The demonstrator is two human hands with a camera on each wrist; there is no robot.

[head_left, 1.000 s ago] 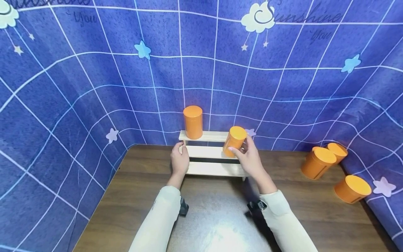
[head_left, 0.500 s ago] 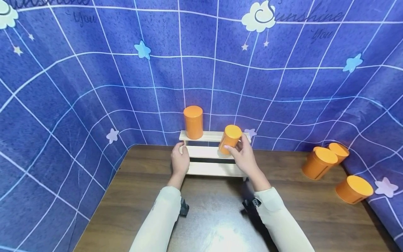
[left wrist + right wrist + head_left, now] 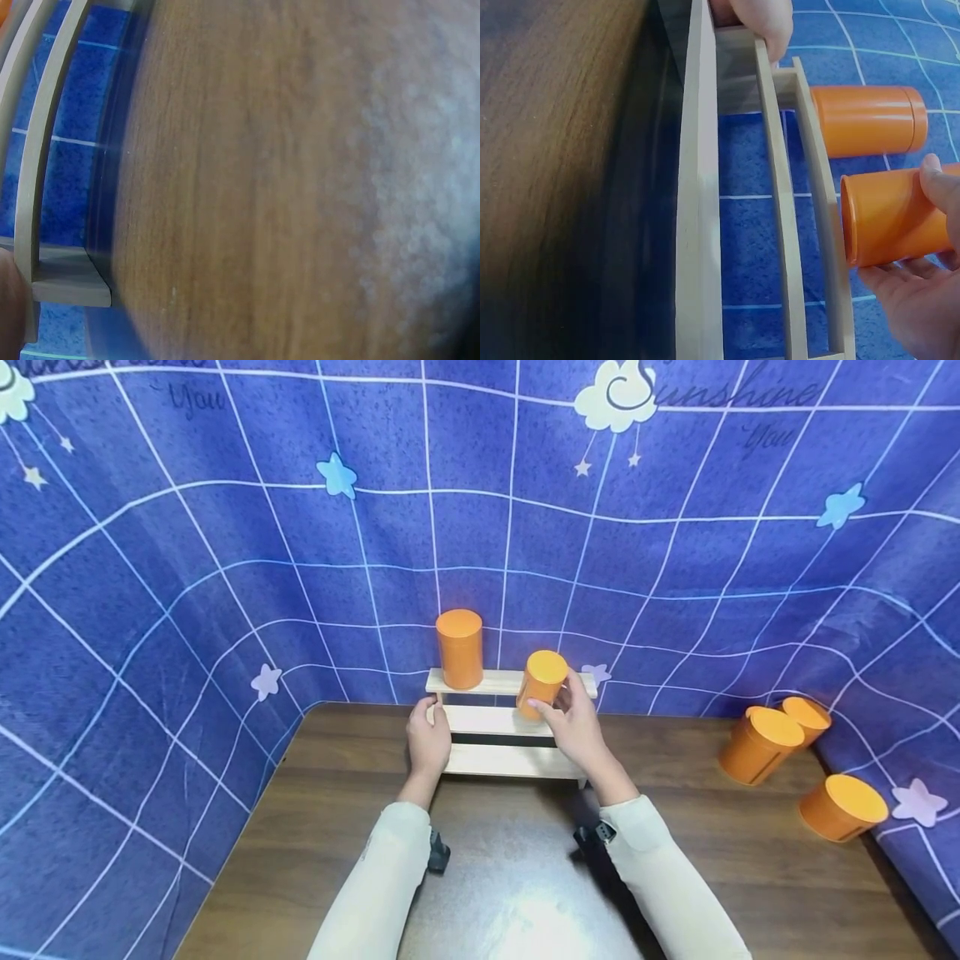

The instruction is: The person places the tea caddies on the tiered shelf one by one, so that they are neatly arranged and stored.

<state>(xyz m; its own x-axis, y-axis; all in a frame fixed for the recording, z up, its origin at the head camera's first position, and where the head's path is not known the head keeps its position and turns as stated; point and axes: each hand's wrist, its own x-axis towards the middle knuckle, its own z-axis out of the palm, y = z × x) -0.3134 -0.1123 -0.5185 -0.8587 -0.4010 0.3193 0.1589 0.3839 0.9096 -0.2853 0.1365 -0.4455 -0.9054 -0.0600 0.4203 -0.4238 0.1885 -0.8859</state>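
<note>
Right hand [image 3: 576, 727] grasping orange can [image 3: 543, 682], left hand [image 3: 428, 745] gripping rack [image 3: 510, 722] — right-wrist view confirms.

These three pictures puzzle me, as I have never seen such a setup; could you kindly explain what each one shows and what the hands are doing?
No machine here: a person works with two bare hands. The wide picture comes from a camera worn on the head, looking down at a brown table backed by a blue cloth. The other two come from cameras strapped to each wrist, so they look sideways and close up.

A small wooden rack stands at the table's far edge. The left hand holds its left end. The right hand has its grip round an orange can, tilted, next to the top shelf. A second can stands upright on that shelf. Three more cans sit at the right.

The left wrist picture is mostly blurred table.
</note>
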